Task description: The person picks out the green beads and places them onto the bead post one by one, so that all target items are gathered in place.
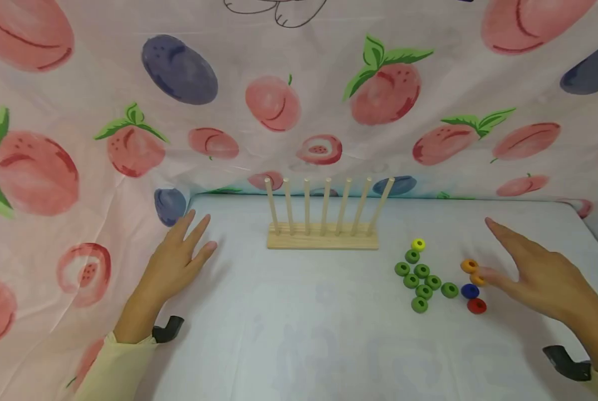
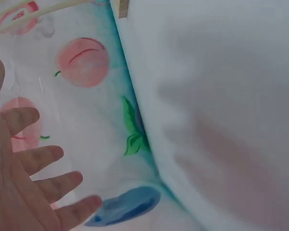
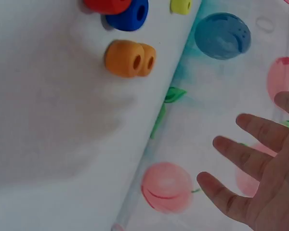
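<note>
Over the left side of the white table my left hand (image 1: 171,264) hovers with fingers spread, holding nothing. My right hand (image 1: 542,273) is held over the right side, fingers extended and nothing in them; its thumb overlaps an orange bead (image 1: 469,265) in the head view. Two orange beads lie side by side, near a blue bead (image 1: 470,291) and a red bead (image 1: 476,306). To their left is a loose cluster of several green beads (image 1: 421,271), with one yellow bead (image 1: 418,245) behind. At the back centre stands a wooden rack (image 1: 324,239) with several upright bare pegs.
A fruit-print cloth (image 1: 319,111) hangs behind the table and runs down its left side. The white tabletop (image 1: 279,312) stretches in front of the rack. A dark curved piece (image 1: 168,329) sits at the left wrist, and a similar one (image 1: 567,363) at the right.
</note>
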Motion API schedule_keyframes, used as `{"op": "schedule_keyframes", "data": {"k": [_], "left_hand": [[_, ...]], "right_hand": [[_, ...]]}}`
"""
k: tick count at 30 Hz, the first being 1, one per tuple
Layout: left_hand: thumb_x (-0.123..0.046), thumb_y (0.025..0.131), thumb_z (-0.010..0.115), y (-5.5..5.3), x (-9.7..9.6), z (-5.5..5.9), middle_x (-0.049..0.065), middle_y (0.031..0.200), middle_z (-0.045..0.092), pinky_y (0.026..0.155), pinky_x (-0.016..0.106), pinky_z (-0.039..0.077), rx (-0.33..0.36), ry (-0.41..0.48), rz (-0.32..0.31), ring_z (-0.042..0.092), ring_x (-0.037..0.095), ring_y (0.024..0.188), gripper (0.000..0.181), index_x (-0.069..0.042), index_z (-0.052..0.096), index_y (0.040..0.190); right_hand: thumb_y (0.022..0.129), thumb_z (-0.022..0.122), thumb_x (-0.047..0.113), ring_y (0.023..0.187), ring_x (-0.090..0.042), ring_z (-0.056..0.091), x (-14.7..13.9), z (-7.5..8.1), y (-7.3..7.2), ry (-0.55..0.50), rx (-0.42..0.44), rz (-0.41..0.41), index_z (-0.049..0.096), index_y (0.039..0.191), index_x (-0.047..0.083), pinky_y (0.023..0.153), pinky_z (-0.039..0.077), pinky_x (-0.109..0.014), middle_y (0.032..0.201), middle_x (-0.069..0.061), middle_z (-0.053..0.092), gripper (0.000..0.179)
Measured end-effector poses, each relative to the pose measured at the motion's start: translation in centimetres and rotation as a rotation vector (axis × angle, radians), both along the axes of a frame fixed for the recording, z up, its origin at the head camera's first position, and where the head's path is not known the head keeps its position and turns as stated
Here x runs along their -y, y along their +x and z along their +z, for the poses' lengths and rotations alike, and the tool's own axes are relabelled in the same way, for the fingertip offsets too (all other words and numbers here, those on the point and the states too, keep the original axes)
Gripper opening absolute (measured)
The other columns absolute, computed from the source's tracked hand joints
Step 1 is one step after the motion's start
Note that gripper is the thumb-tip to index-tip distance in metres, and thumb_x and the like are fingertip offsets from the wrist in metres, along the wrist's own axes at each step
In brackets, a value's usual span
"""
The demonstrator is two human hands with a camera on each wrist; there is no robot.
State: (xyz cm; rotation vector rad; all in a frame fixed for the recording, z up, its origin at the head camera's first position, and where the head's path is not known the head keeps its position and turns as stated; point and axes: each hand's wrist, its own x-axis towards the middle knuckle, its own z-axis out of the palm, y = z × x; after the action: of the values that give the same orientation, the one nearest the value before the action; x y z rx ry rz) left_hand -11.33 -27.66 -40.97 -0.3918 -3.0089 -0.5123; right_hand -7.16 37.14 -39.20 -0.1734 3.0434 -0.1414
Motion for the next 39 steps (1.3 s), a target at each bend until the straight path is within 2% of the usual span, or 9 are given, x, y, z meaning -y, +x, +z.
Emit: {"op": "schedule_keyframes", "data": {"k": [4, 8, 12, 18, 22, 26, 28, 32, 39], "left_hand": [[-0.047, 0.108, 0.044, -1.1, -1.1, -1.5, 0.019, 0.167, 0.026, 0.112, 0.073, 0.028, 0.029, 0.180, -0.001, 0.028, 0.048, 0.151, 0.062, -0.015, 0.033, 0.161], [-0.044, 0.108, 0.046, -2.5, -3.0, -3.3, 0.020, 0.163, 0.034, 0.120, 0.063, 0.026, 0.053, 0.316, -0.015, 0.032, 0.042, 0.151, 0.060, -0.011, 0.039, 0.158], [-0.045, 0.108, 0.044, -3.7, -4.9, -4.8, 0.018, 0.162, 0.036, 0.121, 0.060, 0.026, 0.099, 0.389, -0.013, 0.033, 0.039, 0.151, 0.059, -0.011, 0.041, 0.157], [-0.049, 0.108, 0.043, -5.1, -7.0, -6.1, 0.014, 0.161, 0.039, 0.122, 0.059, 0.025, 0.163, 0.471, 0.011, 0.033, 0.036, 0.152, 0.059, -0.015, 0.043, 0.156], [-0.050, 0.106, 0.048, -5.9, -7.7, -6.5, 0.014, 0.165, 0.032, 0.122, 0.064, 0.021, 0.237, 0.431, -0.028, 0.026, 0.038, 0.155, 0.060, -0.019, 0.042, 0.157], [-0.050, 0.098, 0.064, -6.5, -8.1, -6.5, 0.017, 0.169, 0.023, 0.120, 0.073, 0.006, 0.310, 0.333, -0.094, 0.014, 0.043, 0.157, 0.070, -0.023, 0.040, 0.158], [-0.051, 0.094, 0.070, -6.7, -8.3, -6.5, 0.018, 0.169, 0.021, 0.118, 0.075, -0.001, 0.330, 0.291, -0.108, 0.008, 0.044, 0.158, 0.076, -0.025, 0.040, 0.158], [-0.052, 0.090, 0.074, -7.0, -8.7, -6.6, 0.019, 0.170, 0.019, 0.117, 0.075, -0.007, 0.346, 0.238, -0.097, 0.001, 0.045, 0.158, 0.080, -0.025, 0.041, 0.158], [-0.052, 0.090, 0.074, -7.4, -9.1, -6.9, 0.015, 0.171, 0.017, 0.118, 0.073, -0.008, 0.329, 0.202, -0.072, -0.001, 0.042, 0.159, 0.075, -0.026, 0.047, 0.155]], "right_hand": [[0.091, 0.065, 0.065, 0.128, -0.059, 0.047, 0.8, -0.7, -0.9, -0.089, 0.058, 0.041, 0.015, 0.166, 0.022, 0.093, 0.039, -0.079, 0.151, -0.032, 0.046, 0.100], [0.093, 0.068, 0.055, 0.120, -0.049, 0.059, 1.7, -1.8, -1.8, -0.196, 0.030, 0.116, 0.036, 0.160, 0.018, 0.090, 0.045, -0.074, 0.138, -0.024, 0.063, 0.083], [0.096, 0.069, 0.047, 0.105, -0.035, 0.069, 2.9, -3.3, -2.9, -0.302, 0.006, 0.187, 0.050, 0.150, 0.016, 0.082, 0.055, -0.063, 0.120, -0.016, 0.072, 0.066], [0.097, 0.070, 0.041, 0.098, -0.021, 0.067, 4.8, -4.6, -4.3, -0.368, -0.009, 0.245, 0.065, 0.135, 0.016, 0.078, 0.057, -0.048, 0.103, 0.000, 0.073, 0.046], [0.095, 0.073, 0.036, 0.088, -0.011, 0.065, 5.5, -5.3, -5.0, -0.384, -0.029, 0.291, 0.071, 0.124, 0.017, 0.074, 0.055, -0.036, 0.093, 0.009, 0.070, 0.035], [0.094, 0.075, 0.034, 0.084, -0.007, 0.065, 5.9, -5.7, -5.6, -0.385, -0.021, 0.322, 0.074, 0.119, 0.018, 0.073, 0.056, -0.032, 0.087, 0.012, 0.069, 0.030], [0.094, 0.075, 0.035, 0.083, -0.006, 0.065, 6.1, -5.8, -5.8, -0.374, -0.006, 0.326, 0.074, 0.119, 0.018, 0.072, 0.056, -0.031, 0.086, 0.013, 0.069, 0.030], [0.094, 0.074, 0.038, 0.081, -0.004, 0.062, 6.4, -5.9, -6.1, -0.339, 0.032, 0.315, 0.074, 0.120, 0.018, 0.070, 0.054, -0.029, 0.086, 0.013, 0.069, 0.033], [0.096, 0.071, 0.036, 0.083, -0.004, 0.061, 6.1, -5.9, -6.4, -0.348, 0.095, 0.278, 0.074, 0.120, 0.021, 0.075, 0.054, -0.031, 0.089, 0.013, 0.070, 0.028]]}}
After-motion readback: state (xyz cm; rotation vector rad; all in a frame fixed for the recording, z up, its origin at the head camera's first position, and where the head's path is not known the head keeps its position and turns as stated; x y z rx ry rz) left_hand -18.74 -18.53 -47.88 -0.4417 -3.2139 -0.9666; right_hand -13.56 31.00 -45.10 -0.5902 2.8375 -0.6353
